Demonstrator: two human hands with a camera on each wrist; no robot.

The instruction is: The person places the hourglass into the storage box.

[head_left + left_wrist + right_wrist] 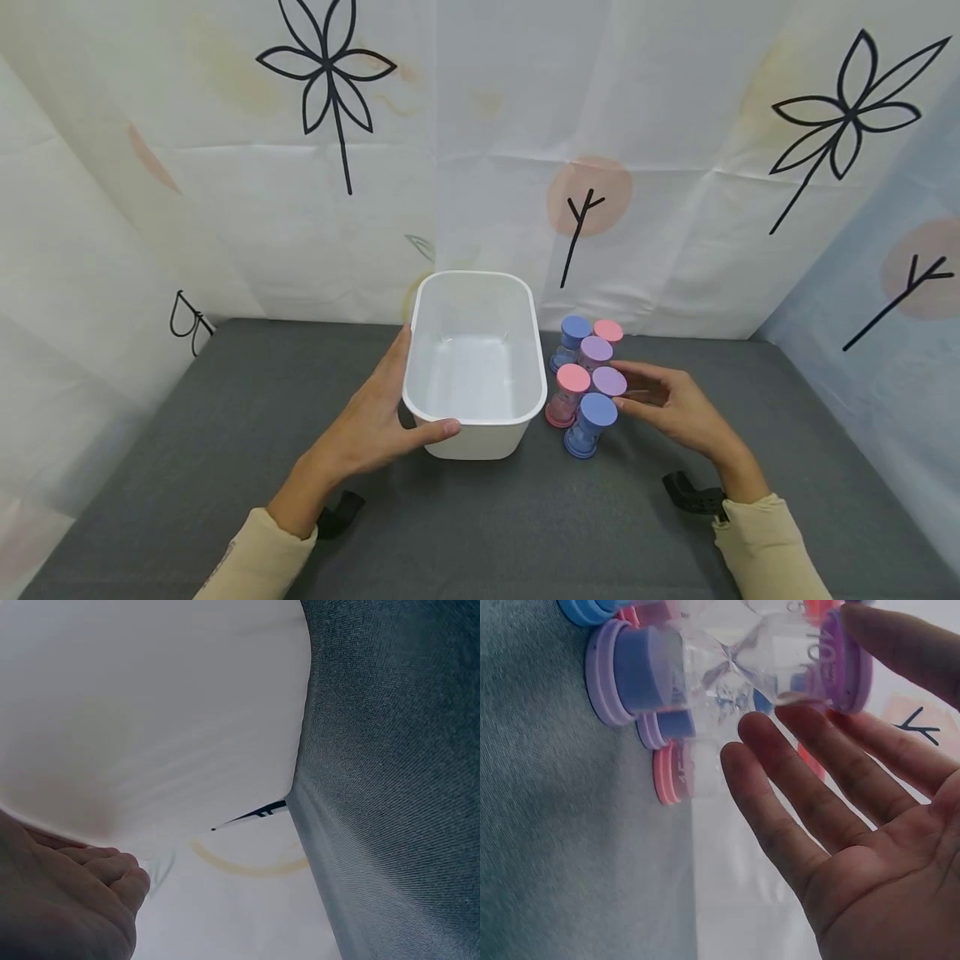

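Note:
A white plastic bin [480, 442] stands on the dark table. My left hand [367, 421] rests against it, fingers along its left side and thumb straight across the front rim; in the left wrist view its fingers [112, 874] lie against the bin wall [165, 712]. Right of the bin stand several small hourglasses, among them a pink one [573, 379] and a blue one [597, 410] in front. My right hand [671, 408] pinches the upper cap of the nearer purple hourglass [847, 664], marked 10, between thumb and forefinger; its other fingers are extended beside the glass.
Behind these stand another blue hourglass [576, 327], a second purple one [596, 350] and a pink one [608, 331]. The dark tabletop [480, 533] ends at a white patterned cloth [487, 208] along the back. Pale cloth also hangs at both sides.

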